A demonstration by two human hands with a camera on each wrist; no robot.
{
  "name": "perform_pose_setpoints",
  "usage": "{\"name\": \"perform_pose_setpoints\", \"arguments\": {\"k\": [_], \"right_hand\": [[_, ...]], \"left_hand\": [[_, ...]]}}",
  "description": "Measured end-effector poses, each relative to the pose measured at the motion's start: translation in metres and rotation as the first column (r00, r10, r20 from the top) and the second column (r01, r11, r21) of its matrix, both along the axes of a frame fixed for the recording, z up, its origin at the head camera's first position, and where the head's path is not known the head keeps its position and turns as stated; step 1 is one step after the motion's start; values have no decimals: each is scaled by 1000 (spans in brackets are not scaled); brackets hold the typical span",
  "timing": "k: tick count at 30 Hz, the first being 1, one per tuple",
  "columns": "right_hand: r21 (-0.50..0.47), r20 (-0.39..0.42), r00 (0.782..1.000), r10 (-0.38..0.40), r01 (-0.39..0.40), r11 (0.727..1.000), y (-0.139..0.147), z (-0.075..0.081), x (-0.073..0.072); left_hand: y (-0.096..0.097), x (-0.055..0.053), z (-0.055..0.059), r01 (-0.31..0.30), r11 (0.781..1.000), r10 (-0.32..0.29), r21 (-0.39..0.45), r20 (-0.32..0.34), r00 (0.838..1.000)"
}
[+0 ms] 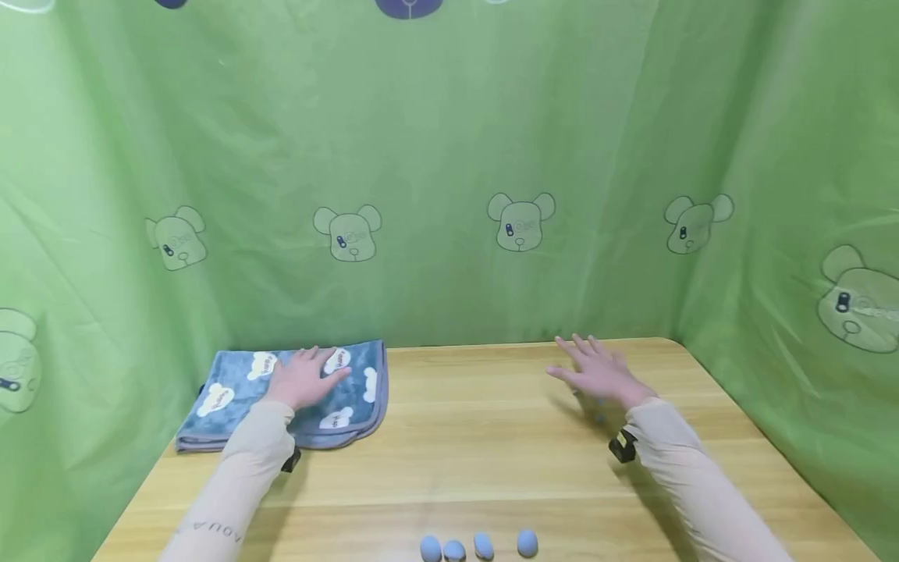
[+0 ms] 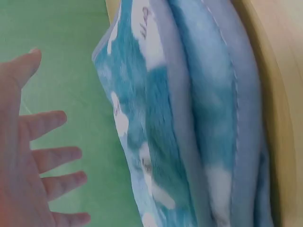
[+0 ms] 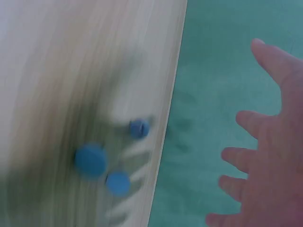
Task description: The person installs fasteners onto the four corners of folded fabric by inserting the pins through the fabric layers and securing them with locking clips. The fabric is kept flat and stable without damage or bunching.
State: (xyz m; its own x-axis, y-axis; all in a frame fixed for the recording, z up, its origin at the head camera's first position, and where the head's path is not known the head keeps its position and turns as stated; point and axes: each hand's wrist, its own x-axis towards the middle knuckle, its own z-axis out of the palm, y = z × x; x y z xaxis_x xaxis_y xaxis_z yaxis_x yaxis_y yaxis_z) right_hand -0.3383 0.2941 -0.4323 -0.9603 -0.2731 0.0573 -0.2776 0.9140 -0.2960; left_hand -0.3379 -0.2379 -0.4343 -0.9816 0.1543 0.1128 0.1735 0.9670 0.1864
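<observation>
A folded blue blanket (image 1: pixel 246 417) with white cloud patches and a grey-blue border lies at the back left of the table. Over it my left hand (image 1: pixel 302 380) is spread, fingers straight, holding nothing; the left wrist view shows a gap between the hand (image 2: pixel 28 156) and the blanket (image 2: pixel 161 104). My right hand (image 1: pixel 597 375) hovers above the back right of the table, fingers spread and nothing held. Below it, partly hidden in the head view, are small blue round pieces (image 3: pixel 91 161), seen better in the right wrist view.
Several small blue rounded pieces (image 1: pixel 483 545) sit in a row at the table's near edge. The wooden table (image 1: pixel 456 437) is bordered by a green curtain (image 1: pixel 435 297) with bear-head prints at the back and both sides.
</observation>
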Motion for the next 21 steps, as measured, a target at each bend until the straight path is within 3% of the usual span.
{"name": "perform_pose_setpoints", "arguments": {"k": [5, 8, 16, 21], "right_hand": [[-16, 3, 999, 42, -42, 999, -27, 8, -5], [-20, 26, 997, 78, -77, 997, -50, 13, -10], [41, 25, 979, 200, -201, 979, -128, 26, -28], [79, 60, 963, 263, -267, 961, -185, 31, -34]], "left_hand": [[-15, 2, 3, 41, 999, -42, -9, -120, 992], [-28, 7, 6, 32, 999, -34, -17, -139, 990], [-65, 17, 15, -6, 1000, 4, -19, -93, 996], [-88, 23, 11, -65, 997, 63, -37, -37, 997]]}}
